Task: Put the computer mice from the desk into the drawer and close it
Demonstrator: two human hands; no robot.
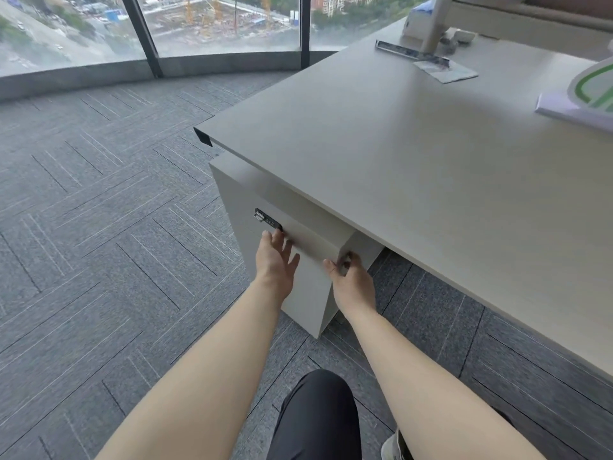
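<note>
Dark-trousered knee (315, 413) at 6 o'clock, forearms reaching forward. Left hand (277, 257) flat, fingers spread, palm on pale grey drawer front (311, 242) just below black combination lock (268, 220). Right hand (350, 277) curled, gripping drawer's right edge. Drawer under light grey desk top (414, 154). No mice visible; drawer interior hidden. Papers (446, 69) at 1 o'clock.

No legible text, brand or number anywhere; the black lock panel (268, 221) on the cabinet front (300, 260) carries small markings, too small to read, and the green-and-white sign (593, 84) on the desk (398, 144) shows only strokes
</note>
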